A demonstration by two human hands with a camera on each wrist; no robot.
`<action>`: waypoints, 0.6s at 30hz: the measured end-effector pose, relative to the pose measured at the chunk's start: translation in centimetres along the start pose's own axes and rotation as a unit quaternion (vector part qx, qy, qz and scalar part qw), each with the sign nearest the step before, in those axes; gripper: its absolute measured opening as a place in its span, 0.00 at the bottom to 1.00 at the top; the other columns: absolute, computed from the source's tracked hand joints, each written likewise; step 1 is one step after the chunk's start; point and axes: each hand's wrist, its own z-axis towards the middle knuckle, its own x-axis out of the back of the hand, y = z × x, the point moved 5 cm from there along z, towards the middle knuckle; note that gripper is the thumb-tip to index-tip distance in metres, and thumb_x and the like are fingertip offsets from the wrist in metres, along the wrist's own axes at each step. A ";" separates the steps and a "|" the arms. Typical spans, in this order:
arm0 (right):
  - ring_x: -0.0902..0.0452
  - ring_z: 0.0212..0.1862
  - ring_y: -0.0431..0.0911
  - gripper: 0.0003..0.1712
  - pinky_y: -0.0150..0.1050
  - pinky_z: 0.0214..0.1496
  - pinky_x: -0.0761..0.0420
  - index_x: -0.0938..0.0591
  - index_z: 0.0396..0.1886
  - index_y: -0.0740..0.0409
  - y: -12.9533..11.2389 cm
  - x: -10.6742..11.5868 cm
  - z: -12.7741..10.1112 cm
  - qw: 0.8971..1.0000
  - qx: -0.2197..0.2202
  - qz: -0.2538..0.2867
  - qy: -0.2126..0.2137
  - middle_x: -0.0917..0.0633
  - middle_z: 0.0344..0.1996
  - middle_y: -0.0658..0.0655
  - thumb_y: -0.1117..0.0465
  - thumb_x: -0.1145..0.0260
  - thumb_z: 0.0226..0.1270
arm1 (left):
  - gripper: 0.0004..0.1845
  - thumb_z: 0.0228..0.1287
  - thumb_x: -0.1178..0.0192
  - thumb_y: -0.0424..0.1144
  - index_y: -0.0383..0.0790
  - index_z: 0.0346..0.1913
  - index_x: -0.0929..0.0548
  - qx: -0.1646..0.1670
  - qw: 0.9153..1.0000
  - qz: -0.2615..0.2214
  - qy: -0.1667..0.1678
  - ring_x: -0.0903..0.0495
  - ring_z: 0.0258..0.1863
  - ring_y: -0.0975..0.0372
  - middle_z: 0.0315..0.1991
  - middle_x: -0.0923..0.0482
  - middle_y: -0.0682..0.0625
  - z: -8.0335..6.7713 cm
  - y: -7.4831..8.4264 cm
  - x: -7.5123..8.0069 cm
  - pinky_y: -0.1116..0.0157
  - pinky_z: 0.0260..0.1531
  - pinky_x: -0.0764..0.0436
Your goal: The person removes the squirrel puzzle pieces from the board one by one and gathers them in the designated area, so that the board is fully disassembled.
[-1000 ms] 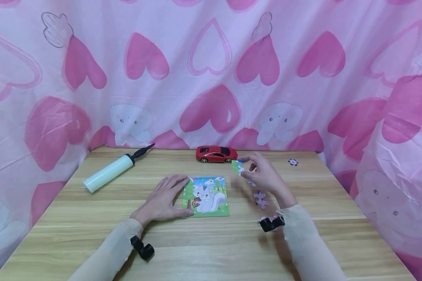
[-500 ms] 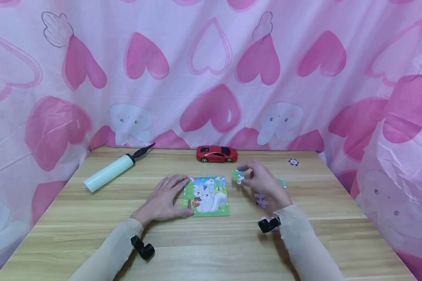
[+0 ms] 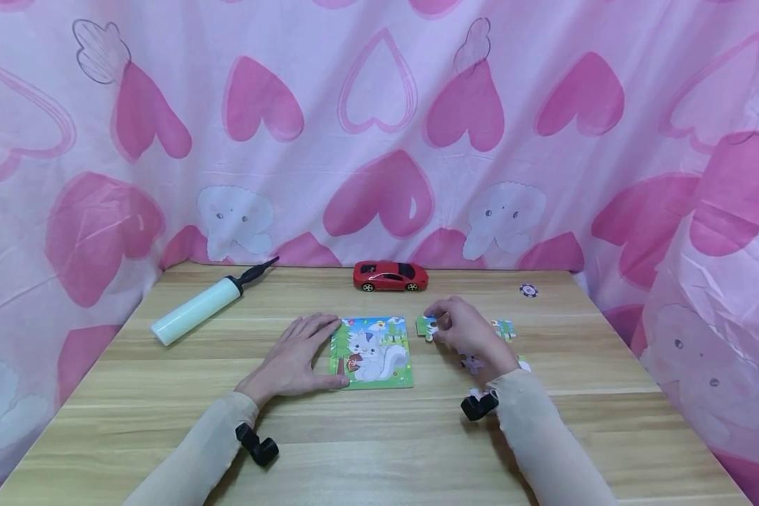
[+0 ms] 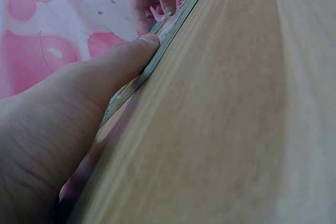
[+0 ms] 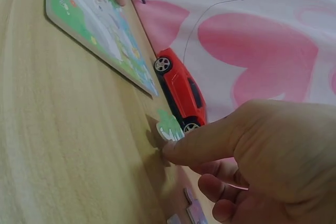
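Observation:
A square puzzle board (image 3: 382, 362) with a grey-white squirrel picture lies mid-table. My left hand (image 3: 291, 358) rests along its left side, fingers extended and thumb over the lower left corner. To the right of the board, my right hand (image 3: 471, 330) pinches a green, blue and white jigsaw piece (image 3: 424, 326) between thumb and fingers. In the right wrist view, the thumb covers part of this piece (image 5: 169, 125), which is low over the wood. Several loose jigsaw pieces (image 3: 504, 328) lie around and under the right hand and wrist, some partly hidden.
A red toy car (image 3: 390, 277) stands behind the board. At the back left lies a pale balloon pump (image 3: 199, 309) with a black nozzle. A small round chip (image 3: 528, 290) lies back right. Pink heart-patterned curtain (image 3: 379, 84) encloses the table's back and sides.
The right hand has come down and nearer with the jigsaw piece, which now sits lower beside the board's upper right corner. More loose pieces show past the wrist. The left hand stays put.

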 end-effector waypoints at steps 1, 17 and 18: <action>0.22 0.50 0.52 0.25 0.42 0.46 0.13 0.12 0.66 0.52 0.0 -0.1 0.0 1.000 0.001 -0.006 -0.001 0.20 0.59 0.58 0.72 0.25 0.74 | 0.64 0.59 0.31 0.81 0.43 0.88 0.34 0.000 1.000 0.000 0.000 0.44 0.88 0.43 0.87 0.37 0.45 0.0 0.0 0.0 0.36 0.89 0.53; 0.21 0.58 0.53 0.25 0.53 0.65 0.13 0.13 0.68 0.53 -0.1 -0.3 -0.1 1.000 0.000 -0.031 -0.004 0.19 0.61 0.58 0.70 0.26 0.74 | 0.64 0.58 0.31 0.81 0.43 0.88 0.34 0.001 1.000 -0.007 0.000 0.45 0.88 0.44 0.87 0.37 0.45 0.0 0.0 0.0 0.37 0.89 0.54; 0.21 0.58 0.53 0.25 0.53 0.65 0.13 0.13 0.68 0.53 -0.2 -0.3 -0.1 0.999 0.000 -0.032 -0.004 0.19 0.61 0.58 0.70 0.26 0.74 | 0.64 0.58 0.31 0.80 0.43 0.88 0.34 0.001 1.000 -0.006 0.000 0.45 0.88 0.44 0.87 0.37 0.45 0.0 0.0 0.0 0.36 0.89 0.54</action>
